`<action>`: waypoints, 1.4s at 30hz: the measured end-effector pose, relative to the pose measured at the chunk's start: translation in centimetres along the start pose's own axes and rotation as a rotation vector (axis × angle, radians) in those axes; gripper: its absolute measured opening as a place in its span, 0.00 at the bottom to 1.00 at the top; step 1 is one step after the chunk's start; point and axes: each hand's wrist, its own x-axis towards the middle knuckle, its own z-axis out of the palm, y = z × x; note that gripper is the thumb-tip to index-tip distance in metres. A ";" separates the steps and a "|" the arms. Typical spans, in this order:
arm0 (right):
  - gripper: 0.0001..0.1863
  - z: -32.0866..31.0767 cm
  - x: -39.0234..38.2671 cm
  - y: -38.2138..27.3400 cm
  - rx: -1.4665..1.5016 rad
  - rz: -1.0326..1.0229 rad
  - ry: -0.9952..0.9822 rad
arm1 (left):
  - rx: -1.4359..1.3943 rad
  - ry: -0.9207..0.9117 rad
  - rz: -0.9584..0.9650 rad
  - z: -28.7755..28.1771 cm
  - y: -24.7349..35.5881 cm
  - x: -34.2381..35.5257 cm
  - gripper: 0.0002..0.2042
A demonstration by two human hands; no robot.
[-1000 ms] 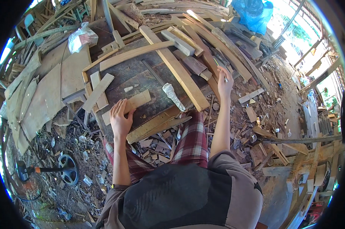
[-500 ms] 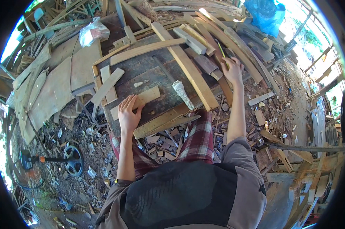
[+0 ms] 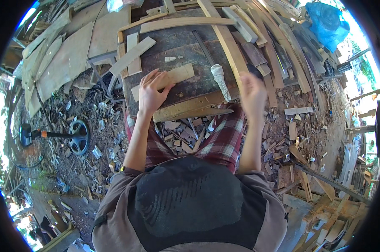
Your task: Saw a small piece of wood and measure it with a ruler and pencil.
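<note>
On the dark workbench top (image 3: 177, 92), my left hand (image 3: 153, 89) grips the left part of a short, pale wooden board (image 3: 181, 74), fingers across it and thumb at its near edge. My right hand (image 3: 253, 94) is smeared by motion beside the near end of a long wooden beam (image 3: 228, 42); whether anything is in its fingers does not show. Between the hands lies a flat, dark metal tool (image 3: 204, 48) with a white wrapped handle (image 3: 220, 80). Small pale wood offcuts (image 3: 170, 59) sit just beyond the board.
Two crossed boards (image 3: 133, 54) lie at the bench's left. Stacked planks (image 3: 278, 46) and a blue plastic bag (image 3: 326, 25) are at the far right. A rough slab (image 3: 186, 110) runs along the front edge. Scraps litter the ground, where a wheeled device (image 3: 78, 136) lies left.
My right hand has come back from the stacked planks, where it was at a thin yellow stick, toward the bench's near right. My left hand stays on the board. The view has shifted.
</note>
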 end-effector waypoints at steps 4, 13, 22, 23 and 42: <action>0.13 5.4 -3.0 -1.6 -0.074 -0.007 -0.010 | 0.005 -0.011 0.014 -0.7 0.9 0.2 0.22; 0.21 8.7 -3.1 -1.1 -0.404 0.076 -0.064 | -0.038 -0.104 0.074 -0.4 0.9 -0.8 0.20; 0.15 3.4 -5.4 -2.3 -0.178 0.360 -0.344 | 0.097 -0.073 0.058 1.5 2.5 -0.2 0.24; 0.16 3.2 -6.7 -2.7 -0.168 0.354 -0.372 | 0.090 -0.075 0.049 1.7 2.6 -0.1 0.24; 0.19 4.0 -12.8 -5.7 -0.056 0.194 -0.450 | 0.050 -0.069 0.128 3.9 2.6 -1.4 0.16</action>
